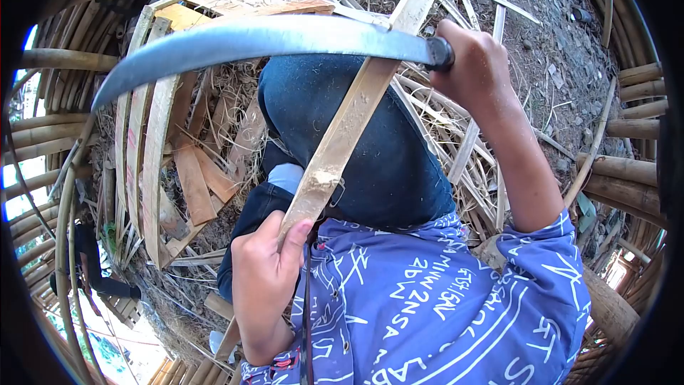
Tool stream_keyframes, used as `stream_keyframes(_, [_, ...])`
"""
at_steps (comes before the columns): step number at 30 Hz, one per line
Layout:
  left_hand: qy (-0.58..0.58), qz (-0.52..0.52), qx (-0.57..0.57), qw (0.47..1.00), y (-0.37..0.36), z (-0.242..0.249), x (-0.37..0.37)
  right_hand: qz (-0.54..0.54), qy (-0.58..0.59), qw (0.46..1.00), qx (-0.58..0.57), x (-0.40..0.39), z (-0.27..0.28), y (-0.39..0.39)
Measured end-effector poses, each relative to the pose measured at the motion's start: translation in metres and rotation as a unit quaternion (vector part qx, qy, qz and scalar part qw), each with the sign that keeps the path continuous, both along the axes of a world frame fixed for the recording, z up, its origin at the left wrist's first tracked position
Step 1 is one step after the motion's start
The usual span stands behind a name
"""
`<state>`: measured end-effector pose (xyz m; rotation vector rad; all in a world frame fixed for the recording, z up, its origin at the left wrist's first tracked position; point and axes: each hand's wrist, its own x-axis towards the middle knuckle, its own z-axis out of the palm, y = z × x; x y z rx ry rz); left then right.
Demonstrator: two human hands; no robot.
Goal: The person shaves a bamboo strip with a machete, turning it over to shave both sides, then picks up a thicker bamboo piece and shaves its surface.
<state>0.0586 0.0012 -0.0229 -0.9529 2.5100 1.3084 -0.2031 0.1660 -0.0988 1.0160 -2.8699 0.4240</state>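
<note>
My right hand is closed round the dark handle of a machete, whose long curved blade points to the left. The blade crosses over a flat bamboo strip that runs slantwise from the top of the view down to my lap. My left hand grips the strip near its lower end, thumb on top. A pale, roughened patch shows on the strip above that thumb. Beneath the strip is my knee in dark trousers.
Split bamboo slats and short wood pieces lie on the left. Thin shavings and strips cover the ground on the right. Bamboo pole walls stand on both sides. A person's dark-clothed leg shows at far left.
</note>
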Motion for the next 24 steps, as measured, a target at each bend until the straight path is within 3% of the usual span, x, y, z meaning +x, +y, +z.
stream_keyframes(4, [-0.035, 0.013, 0.014, 0.999, -0.004, 0.007, 0.024, -0.097, 0.009, 0.995, 0.034, -0.029, -0.003, 0.007])
stream_keyframes(11, [-0.108, 0.016, -0.021, 0.994, -0.004, 0.024, 0.068, -0.164, 0.011, 0.984, 0.065, -0.065, -0.015, 0.020])
stream_keyframes(12, [-0.081, 0.009, 0.031, 0.996, -0.012, 0.026, 0.077, -0.184, 0.016, 0.981, 0.061, -0.071, -0.018, 0.025])
stream_keyframes(15, [-0.155, -0.002, 0.038, 0.987, -0.012, 0.050, 0.088, -0.213, 0.006, 0.973, 0.086, -0.094, -0.035, 0.044])
stream_keyframes(17, [-0.139, -0.008, 0.026, 0.990, -0.015, 0.050, 0.091, -0.228, 0.005, 0.970, 0.084, -0.097, -0.042, 0.050])
stream_keyframes(21, [-0.126, -0.031, 0.022, 0.991, -0.020, 0.048, 0.087, -0.270, -0.013, 0.963, -0.009, -0.085, -0.042, 0.059])
stream_keyframes(24, [-0.145, -0.008, -0.015, 0.989, -0.012, 0.041, 0.075, -0.227, -0.070, 0.964, -0.118, -0.058, -0.026, 0.059])
